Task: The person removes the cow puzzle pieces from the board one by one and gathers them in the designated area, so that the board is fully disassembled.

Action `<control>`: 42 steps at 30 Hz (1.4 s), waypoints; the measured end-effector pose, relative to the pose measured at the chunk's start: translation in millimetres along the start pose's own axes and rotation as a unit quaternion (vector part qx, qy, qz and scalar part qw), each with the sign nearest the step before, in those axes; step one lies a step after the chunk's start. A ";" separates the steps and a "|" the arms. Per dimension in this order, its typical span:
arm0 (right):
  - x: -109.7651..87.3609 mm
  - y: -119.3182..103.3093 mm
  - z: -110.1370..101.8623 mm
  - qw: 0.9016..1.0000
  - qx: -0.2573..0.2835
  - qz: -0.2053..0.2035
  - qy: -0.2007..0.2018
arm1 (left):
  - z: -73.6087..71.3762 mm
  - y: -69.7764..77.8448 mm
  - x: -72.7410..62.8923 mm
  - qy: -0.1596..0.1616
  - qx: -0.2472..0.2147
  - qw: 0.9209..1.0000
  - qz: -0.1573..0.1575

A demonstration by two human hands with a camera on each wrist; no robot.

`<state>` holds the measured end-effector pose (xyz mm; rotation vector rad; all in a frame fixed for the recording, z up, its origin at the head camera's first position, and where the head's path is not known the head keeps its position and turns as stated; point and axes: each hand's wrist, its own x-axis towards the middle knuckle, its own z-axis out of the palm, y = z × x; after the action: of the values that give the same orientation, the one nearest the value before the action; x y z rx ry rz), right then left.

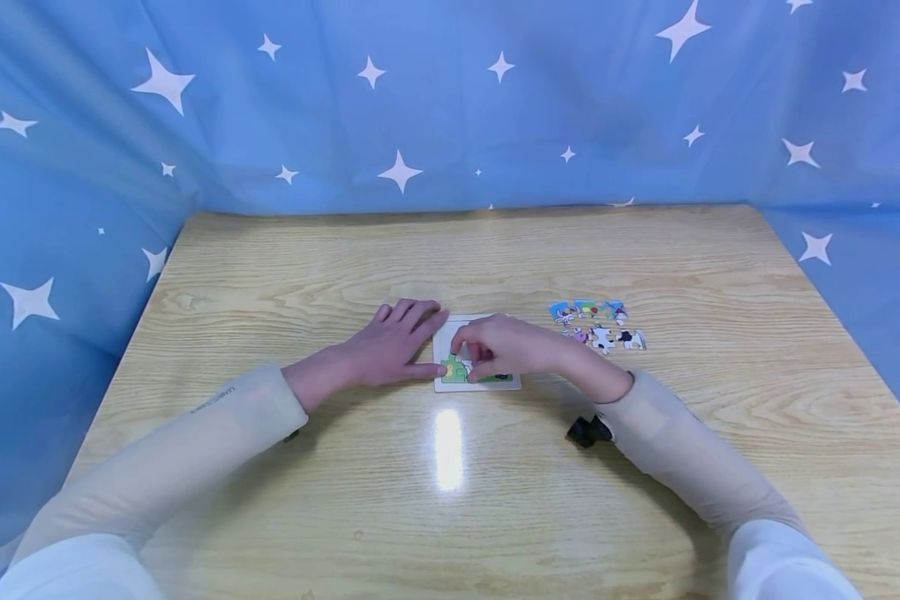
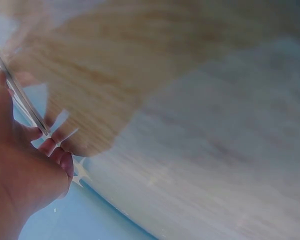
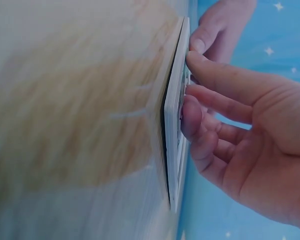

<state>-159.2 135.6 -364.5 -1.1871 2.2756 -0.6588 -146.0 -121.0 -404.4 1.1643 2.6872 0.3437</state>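
Note:
A small square puzzle board (image 1: 441,340) with a white border lies flat on the table, green picture pieces (image 1: 452,370) along its near side. My left hand (image 1: 393,343) is at the board's left edge, thumb and forefinger spread and touching its border. Above the board, my right hand (image 1: 513,346) has its fingers curled, and thumb and fingertips pinch a puzzle piece (image 1: 464,363) low at the board's surface. The fingers hide much of that piece and of the board's middle. In the right wrist view the board (image 3: 176,115) appears edge-on beneath the fingertips.
Several loose puzzle pieces (image 1: 602,337) with animal pictures lie in two rows to the right of the board. The wood-grain table (image 1: 330,517) reaches back to a blue star-patterned curtain (image 1: 450,100). A dark wrist camera (image 1: 589,431) hangs under the right sleeve.

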 end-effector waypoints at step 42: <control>5.6 -11.0 0.8 0.999 0.000 0.029 -0.040 | -4.8 3.6 -1.2 -0.007 -0.020 1.000 0.000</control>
<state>-154.9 125.2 -359.4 -1.1240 2.2339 -0.5794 -144.0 -120.1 -398.7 1.1512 2.6566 0.3862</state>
